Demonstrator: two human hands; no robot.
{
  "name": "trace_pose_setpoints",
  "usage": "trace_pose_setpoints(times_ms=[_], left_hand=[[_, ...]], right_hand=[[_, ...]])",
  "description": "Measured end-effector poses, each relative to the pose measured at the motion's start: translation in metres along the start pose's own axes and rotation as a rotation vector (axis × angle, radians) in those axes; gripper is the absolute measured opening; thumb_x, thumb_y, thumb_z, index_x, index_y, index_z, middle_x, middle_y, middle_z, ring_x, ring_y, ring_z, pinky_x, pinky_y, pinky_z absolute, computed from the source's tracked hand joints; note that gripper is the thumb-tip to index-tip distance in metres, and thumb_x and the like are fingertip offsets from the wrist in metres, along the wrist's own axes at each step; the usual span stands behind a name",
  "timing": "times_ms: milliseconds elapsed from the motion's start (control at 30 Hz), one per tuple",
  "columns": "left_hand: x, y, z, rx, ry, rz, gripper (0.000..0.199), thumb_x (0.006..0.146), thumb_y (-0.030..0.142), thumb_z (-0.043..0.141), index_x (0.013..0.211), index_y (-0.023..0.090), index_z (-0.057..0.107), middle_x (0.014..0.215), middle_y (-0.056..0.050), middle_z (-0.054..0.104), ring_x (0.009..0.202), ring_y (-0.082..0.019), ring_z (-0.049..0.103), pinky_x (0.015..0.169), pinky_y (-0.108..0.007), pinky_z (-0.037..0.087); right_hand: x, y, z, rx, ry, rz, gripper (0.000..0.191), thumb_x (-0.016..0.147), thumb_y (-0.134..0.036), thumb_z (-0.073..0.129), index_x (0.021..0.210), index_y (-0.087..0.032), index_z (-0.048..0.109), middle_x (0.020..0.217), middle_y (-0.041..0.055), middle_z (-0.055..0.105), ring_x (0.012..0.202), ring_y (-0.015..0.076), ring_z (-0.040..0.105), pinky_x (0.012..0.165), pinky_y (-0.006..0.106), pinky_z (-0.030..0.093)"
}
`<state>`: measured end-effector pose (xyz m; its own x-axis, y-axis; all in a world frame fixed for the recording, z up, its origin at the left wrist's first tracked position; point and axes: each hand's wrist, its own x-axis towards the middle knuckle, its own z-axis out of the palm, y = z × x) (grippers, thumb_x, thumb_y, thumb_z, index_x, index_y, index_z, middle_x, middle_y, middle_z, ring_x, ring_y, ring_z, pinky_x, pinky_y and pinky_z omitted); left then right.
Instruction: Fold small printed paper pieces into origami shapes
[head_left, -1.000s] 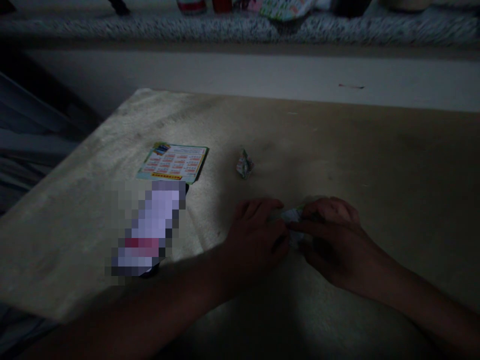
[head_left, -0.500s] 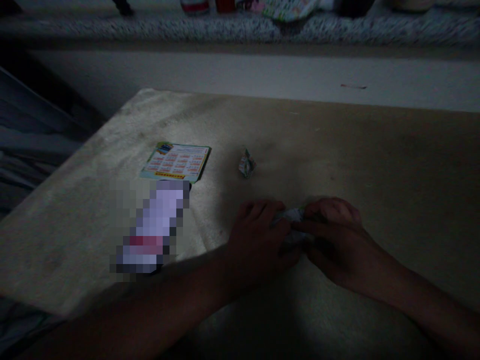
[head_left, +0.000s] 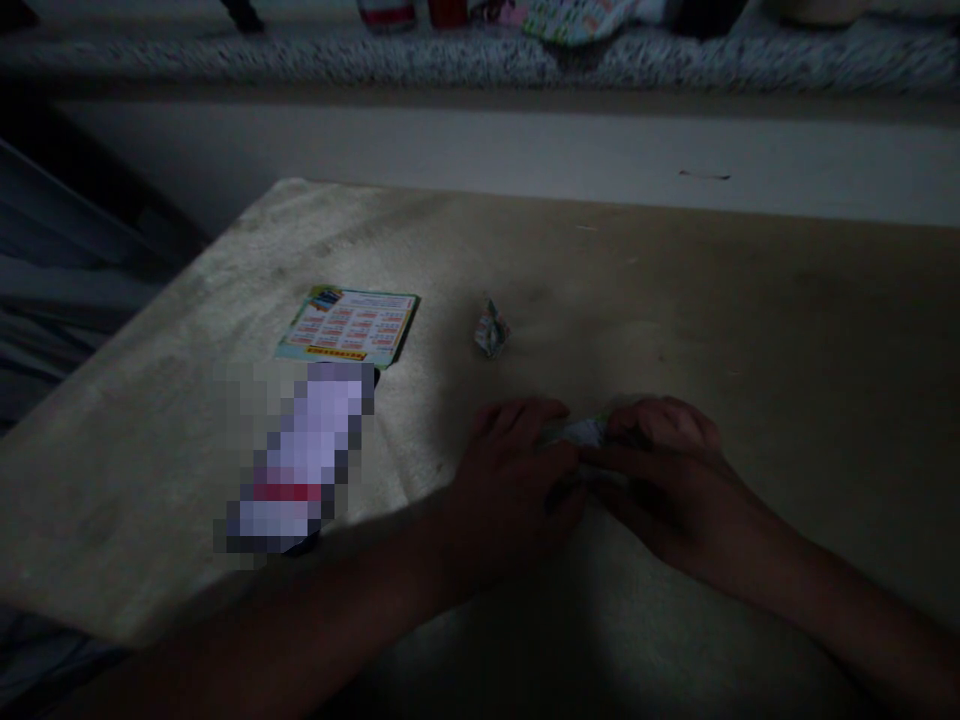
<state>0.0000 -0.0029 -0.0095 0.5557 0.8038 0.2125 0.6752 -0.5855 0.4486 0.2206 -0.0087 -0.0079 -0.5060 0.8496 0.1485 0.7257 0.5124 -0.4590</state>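
Note:
Both hands meet over a small piece of printed paper (head_left: 587, 432) on the table. My left hand (head_left: 517, 475) lies on its left part with the fingers bent round it. From the right, my right hand (head_left: 671, 480) pinches the paper's other side, its fingertips close to those of my left hand. Much of the paper is hidden under the fingers, and the light is dim. Beyond my left hand a small folded paper piece (head_left: 491, 331) with a pointed top rests on the table.
A printed calendar card (head_left: 349, 325) lies to the left, with a blurred-out phone (head_left: 307, 455) just below it. Behind the table (head_left: 247, 260) runs a speckled stone ledge (head_left: 450, 62) holding a patterned cloth or bag (head_left: 577, 18) and several containers.
The fingers have shifted slightly over the paper, and my right fingertips have moved a little to the left. The folded piece, card and phone stay in place.

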Motion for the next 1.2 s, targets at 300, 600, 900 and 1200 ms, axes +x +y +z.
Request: trace_pose_setpoints(times_ms=[300,600,900,1200], left_hand=[[-0.001,-0.003,0.0,0.003,0.004,0.002,0.016,0.088,0.033,0.064,0.096,0.023,0.072,0.132,-0.01,0.06,0.123,-0.027,0.051,0.104,-0.047,0.035],[0.003,-0.001,-0.001,-0.005,-0.016,-0.041,0.016,0.085,0.034,0.068,0.096,0.024,0.074,0.135,-0.01,0.058,0.127,-0.029,0.05,0.104,-0.05,0.036],[0.006,-0.005,-0.012,-0.015,-0.052,-0.109,0.014,0.079,0.036,0.076,0.09,0.026,0.075,0.138,-0.008,0.058,0.125,-0.031,0.051,0.102,-0.054,0.038],[0.012,-0.014,-0.027,-0.022,-0.125,-0.203,0.008,0.075,0.03,0.08,0.081,0.026,0.076,0.138,-0.008,0.057,0.13,-0.034,0.051,0.103,-0.058,0.038]], right_hand=[[0.0,0.0,-0.001,-0.005,-0.016,0.003,0.03,0.085,-0.027,0.071,0.113,-0.035,0.073,0.11,0.005,0.061,0.112,0.0289,0.053,0.099,0.053,0.036],[0.0,0.0,-0.001,-0.011,-0.014,0.011,0.025,0.083,-0.026,0.072,0.107,-0.033,0.074,0.108,0.0046,0.062,0.11,0.0283,0.054,0.098,0.053,0.036],[0.0,-0.001,-0.002,-0.02,-0.007,0.002,0.037,0.085,-0.028,0.071,0.12,-0.038,0.072,0.11,0.0043,0.062,0.111,0.0284,0.053,0.097,0.052,0.037],[0.001,0.002,0.0,-0.017,-0.007,0.003,0.034,0.085,-0.028,0.07,0.117,-0.038,0.073,0.111,0.0047,0.062,0.111,0.0287,0.055,0.099,0.054,0.037]])
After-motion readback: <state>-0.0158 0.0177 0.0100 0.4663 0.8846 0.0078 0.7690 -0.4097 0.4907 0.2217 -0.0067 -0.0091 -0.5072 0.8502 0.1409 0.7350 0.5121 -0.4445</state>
